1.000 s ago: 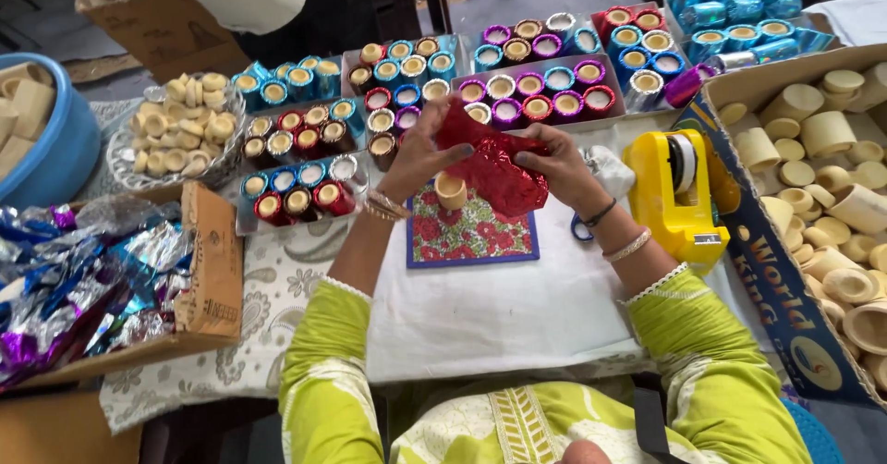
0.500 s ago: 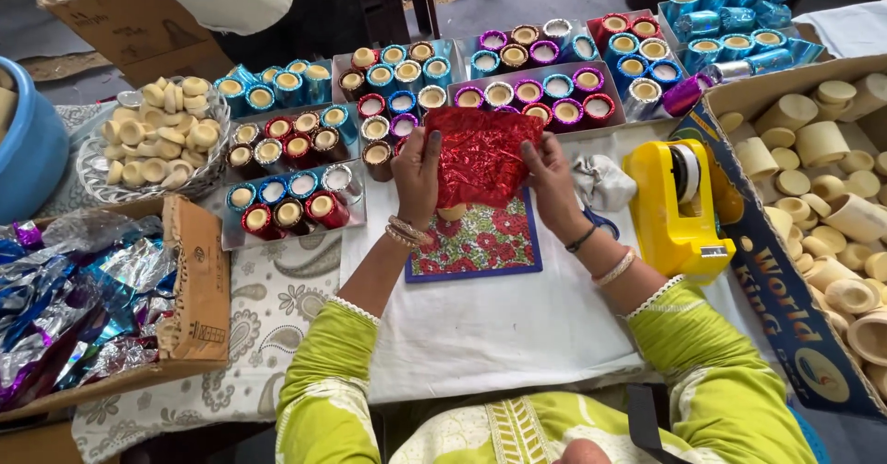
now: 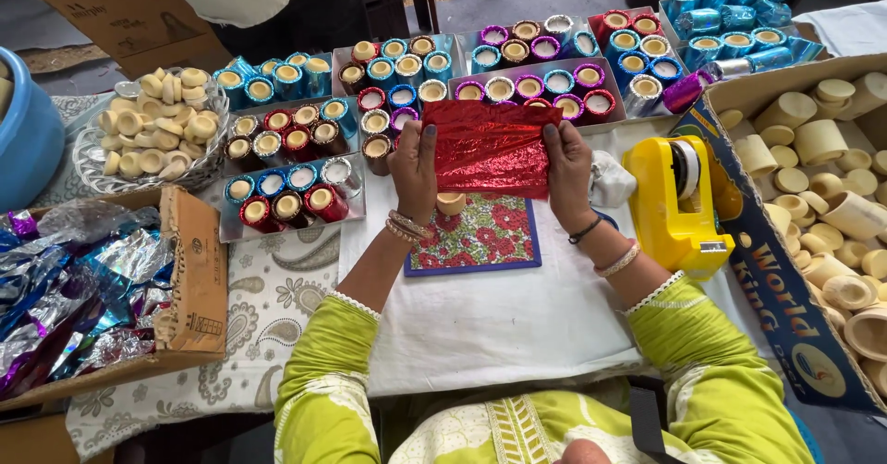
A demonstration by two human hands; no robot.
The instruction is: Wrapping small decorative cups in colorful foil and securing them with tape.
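Red foil sheet (image 3: 490, 150) held flat between two hands above a floral tile.

The sheet is stretched out over a small bare cup (image 3: 451, 203) on the blue-edged floral tile (image 3: 476, 238); the left hand (image 3: 415, 164) pinches its left edge and the right hand (image 3: 566, 170) its right edge, each grip pressed on the foil. Trays of foil-wrapped cups (image 3: 296, 164) lie just behind on the bench (image 3: 490, 321). A yellow tape dispenser (image 3: 679, 201) stands to the right, near a box of bare cups (image 3: 832, 168); loose foil scraps (image 3: 74, 284) fill a carton at left.
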